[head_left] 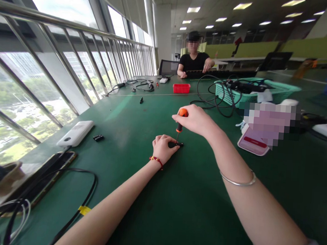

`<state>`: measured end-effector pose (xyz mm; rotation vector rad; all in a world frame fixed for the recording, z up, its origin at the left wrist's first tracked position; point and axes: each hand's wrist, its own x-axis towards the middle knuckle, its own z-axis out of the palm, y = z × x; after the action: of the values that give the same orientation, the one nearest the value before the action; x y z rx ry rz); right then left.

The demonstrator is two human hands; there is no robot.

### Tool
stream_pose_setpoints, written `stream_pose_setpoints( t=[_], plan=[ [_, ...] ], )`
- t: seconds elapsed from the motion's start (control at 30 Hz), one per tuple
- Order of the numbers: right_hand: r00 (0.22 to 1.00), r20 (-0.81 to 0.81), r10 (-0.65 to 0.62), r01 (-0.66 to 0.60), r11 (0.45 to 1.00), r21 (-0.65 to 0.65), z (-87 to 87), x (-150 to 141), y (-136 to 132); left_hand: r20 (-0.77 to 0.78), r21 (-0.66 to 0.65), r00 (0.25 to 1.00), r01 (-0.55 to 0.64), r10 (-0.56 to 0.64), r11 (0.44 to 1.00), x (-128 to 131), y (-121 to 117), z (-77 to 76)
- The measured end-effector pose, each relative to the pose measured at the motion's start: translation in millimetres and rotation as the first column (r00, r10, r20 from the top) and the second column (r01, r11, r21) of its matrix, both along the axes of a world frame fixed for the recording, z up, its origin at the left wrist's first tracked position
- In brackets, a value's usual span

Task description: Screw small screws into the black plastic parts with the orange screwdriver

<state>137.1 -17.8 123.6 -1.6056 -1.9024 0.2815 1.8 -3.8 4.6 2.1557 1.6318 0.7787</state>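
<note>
**Screwdriver on part, mid-drive**

Right hand (195, 119) closed around the top of the screwdriver (179, 127), held upright, tip down on a small black part (176, 144). Left hand (163, 148) pins that part to the green surface (190, 207), fingers closed on it. Looks like the screw-driving step. Next move needs the shaft kept vertical and the part held steady. Screw itself too small to see.
</note>
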Motion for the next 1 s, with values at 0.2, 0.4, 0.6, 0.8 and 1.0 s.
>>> stream_pose_setpoints(
  t=[0.2,0.4,0.6,0.8,1.0],
  plan=[
    [0.995,-0.101,-0.013,0.033,0.978,0.206,-19.7,24.5,-1.5,-0.002,-0.001,1.0,0.007,-0.007,1.0,-0.7,-0.4,-0.1],
    [0.992,0.124,0.013,-0.033,0.986,0.162,-96.0,50.0,0.9,0.004,0.023,1.0,0.022,-0.022,0.999,0.2,-1.8,-0.3],
    [0.957,0.257,0.133,-0.155,0.985,0.069,-116.9,44.6,-0.8,0.016,0.037,0.998,0.06,-0.061,0.997,0.9,-1.2,1.1],
    [0.938,0.297,0.18,-0.208,0.976,0.066,-120.6,44.5,5.3,0.032,0.057,0.997,0.073,-0.075,0.996,0.2,0.0,-0.1],
    [0.939,0.262,0.221,-0.255,0.962,0.102,-124.5,45.6,6.0,0.044,0.068,0.996,0.075,-0.078,0.995,0.7,1.3,-0.2]
  ],
)
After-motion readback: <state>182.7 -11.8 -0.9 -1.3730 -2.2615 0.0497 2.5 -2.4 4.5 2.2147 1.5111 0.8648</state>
